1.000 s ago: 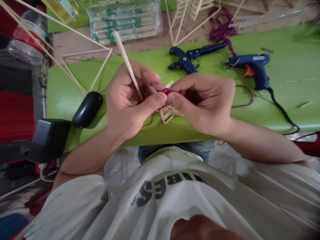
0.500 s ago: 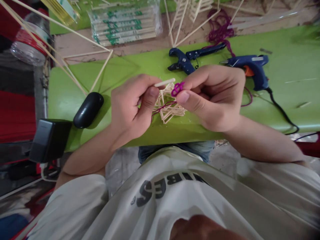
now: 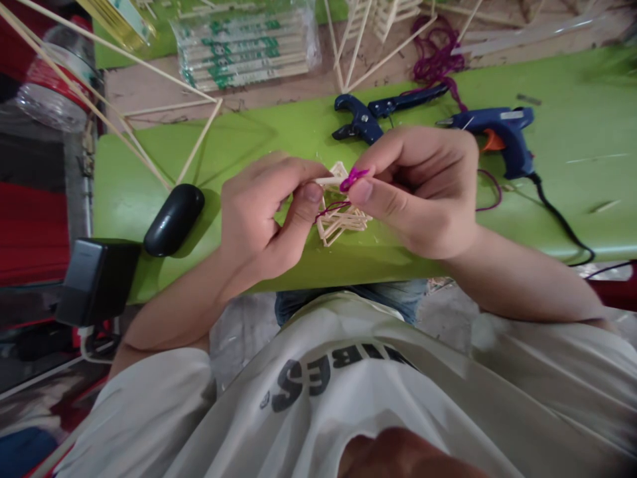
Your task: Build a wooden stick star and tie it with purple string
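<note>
Between thumb and forefinger, my left hand [image 3: 271, 216] pinches a short pale wooden stick [image 3: 330, 180] that points right. My right hand [image 3: 421, 192] is closed on a small looped bunch of magenta yarn [image 3: 352, 179]. The stick's tip meets the yarn loops; whether it passes through them I cannot tell. Below and behind the fingers, a small frame of crossed wooden sticks [image 3: 343, 226] rests on the green surface [image 3: 279, 143], partly hidden by my hands. A strand of magenta yarn runs across that frame.
Beyond my hands lie a blue cutter [image 3: 361, 119] and a blue glue gun [image 3: 502, 129] with a black cord. A black oval case [image 3: 174, 219] sits left, near a black box [image 3: 97, 279]. Farther back are bagged sticks [image 3: 243, 50], a yarn heap [image 3: 435, 53] and larger stick frames [image 3: 199, 143].
The stick and the yarn loops have come together; before, a small gap lay between them. The stick is now more level and slightly lower, and my right hand has shifted a little left.
</note>
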A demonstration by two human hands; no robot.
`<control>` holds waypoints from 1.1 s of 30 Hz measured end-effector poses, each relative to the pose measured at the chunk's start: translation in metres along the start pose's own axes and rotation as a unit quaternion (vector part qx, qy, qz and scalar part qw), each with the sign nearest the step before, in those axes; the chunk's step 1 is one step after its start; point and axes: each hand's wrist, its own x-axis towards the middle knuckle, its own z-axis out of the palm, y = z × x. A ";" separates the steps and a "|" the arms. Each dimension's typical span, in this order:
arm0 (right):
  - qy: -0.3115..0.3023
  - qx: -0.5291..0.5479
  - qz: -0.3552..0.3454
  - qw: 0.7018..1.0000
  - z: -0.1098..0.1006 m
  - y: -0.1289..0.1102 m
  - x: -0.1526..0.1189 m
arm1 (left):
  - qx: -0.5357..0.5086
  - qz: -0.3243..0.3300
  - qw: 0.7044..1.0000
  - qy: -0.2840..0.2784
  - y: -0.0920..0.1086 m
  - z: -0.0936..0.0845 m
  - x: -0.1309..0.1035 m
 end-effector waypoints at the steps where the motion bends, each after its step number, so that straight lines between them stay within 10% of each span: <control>1: -0.004 0.002 0.001 1.000 -0.001 0.001 0.000 | -0.002 0.003 1.000 0.001 0.000 0.000 0.000; 15: -0.162 0.029 0.084 0.983 0.000 -0.002 0.008 | 0.046 0.065 0.994 -0.080 -0.014 -0.002 0.000; 20: -0.159 0.045 0.083 0.983 0.001 -0.001 0.007 | -0.055 0.091 0.994 -0.015 -0.014 0.005 0.003; 33: -0.143 0.050 0.084 0.985 0.000 -0.003 0.005 | -0.178 -0.050 0.982 -0.021 -0.003 0.004 0.002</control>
